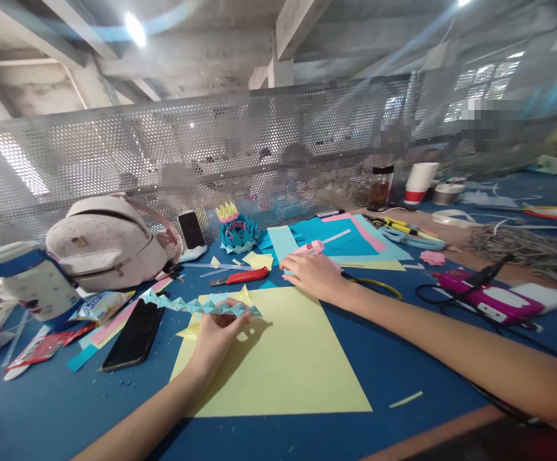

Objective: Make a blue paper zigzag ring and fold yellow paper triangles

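Left hand (217, 334): grip clamped on one folded pale-blue paper strip (178, 305), above yellow sheet (278, 362) on bench (57, 406). Right hand (315, 275): over pink glue gun (315, 246); closure cannot be told. Step, apparently: handling gun. Next move calls for steady strip.

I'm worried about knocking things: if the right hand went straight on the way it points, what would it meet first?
Probably the yellow paper scraps near the red cutter; height is hard to judge, so the right hand might pass over them.
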A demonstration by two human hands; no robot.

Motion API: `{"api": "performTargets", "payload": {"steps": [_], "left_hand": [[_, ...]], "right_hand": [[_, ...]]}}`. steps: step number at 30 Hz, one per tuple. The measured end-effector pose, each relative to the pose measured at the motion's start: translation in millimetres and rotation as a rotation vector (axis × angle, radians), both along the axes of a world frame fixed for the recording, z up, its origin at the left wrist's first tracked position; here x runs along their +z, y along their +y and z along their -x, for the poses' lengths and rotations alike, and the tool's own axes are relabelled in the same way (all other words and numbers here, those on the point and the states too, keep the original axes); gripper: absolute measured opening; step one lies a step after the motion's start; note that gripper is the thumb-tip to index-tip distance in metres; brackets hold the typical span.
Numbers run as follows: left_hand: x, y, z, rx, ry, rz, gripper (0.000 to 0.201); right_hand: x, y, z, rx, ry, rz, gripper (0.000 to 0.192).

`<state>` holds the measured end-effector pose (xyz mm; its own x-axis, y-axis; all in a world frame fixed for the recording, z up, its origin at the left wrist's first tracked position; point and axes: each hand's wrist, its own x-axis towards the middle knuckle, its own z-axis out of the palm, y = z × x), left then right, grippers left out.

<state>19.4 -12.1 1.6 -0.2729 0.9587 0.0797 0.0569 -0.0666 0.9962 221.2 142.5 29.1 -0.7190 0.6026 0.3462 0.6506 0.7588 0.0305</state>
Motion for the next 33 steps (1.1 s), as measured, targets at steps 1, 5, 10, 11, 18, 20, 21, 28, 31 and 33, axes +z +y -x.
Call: {"api": "performTargets", "payload": {"steps": [1, 5, 10, 11, 18, 20, 21, 28, 31, 33], "left_hand": [[0.6, 0, 0, 0.011, 0.002, -0.005, 0.035], [-0.3, 1, 2, 0.056, 0.023, -0.032, 0.032], [-6.5, 2, 7, 0.064, 0.007, -0.057, 0.025], [-7.2, 3, 7, 0.059, 0.001, -0.065, 0.024], [-4.8, 4, 6, 0.086, -0.015, -0.068, 0.026], [-3.9, 4, 5, 0.092, -0.020, -0.068, 0.027], [-3.8, 3, 4, 0.092, -0.020, -0.068, 0.027], [-5.9, 3, 5, 0.088, -0.004, -0.064, 0.028], [-6.7, 4, 6, 0.084, -0.011, -0.057, 0.028], [-7.1, 5, 7, 0.084, -0.023, -0.054, 0.027]], "right_hand": [[-2.9, 6, -2, -0.032, -0.024, -0.003, 0.011], [-15.5, 17, -4, -0.102, -0.045, 0.027, 0.010], [-14.2, 12, -3, -0.040, 0.058, 0.112, 0.008], [-13.1, 9, -2, -0.015, 0.091, 0.146, 0.008], [-18.3, -11, 9, 0.135, 0.246, 0.524, 0.024], [-20.8, -17, 12, 0.154, 0.274, 0.583, 0.026], [-21.3, -19, 12, 0.162, 0.285, 0.601, 0.026], [-19.7, -29, 12, 0.254, 0.307, 0.609, 0.029], [-21.2, -29, 13, 0.285, 0.301, 0.608, 0.031], [-22.2, -29, 13, 0.296, 0.311, 0.623, 0.025]]}}
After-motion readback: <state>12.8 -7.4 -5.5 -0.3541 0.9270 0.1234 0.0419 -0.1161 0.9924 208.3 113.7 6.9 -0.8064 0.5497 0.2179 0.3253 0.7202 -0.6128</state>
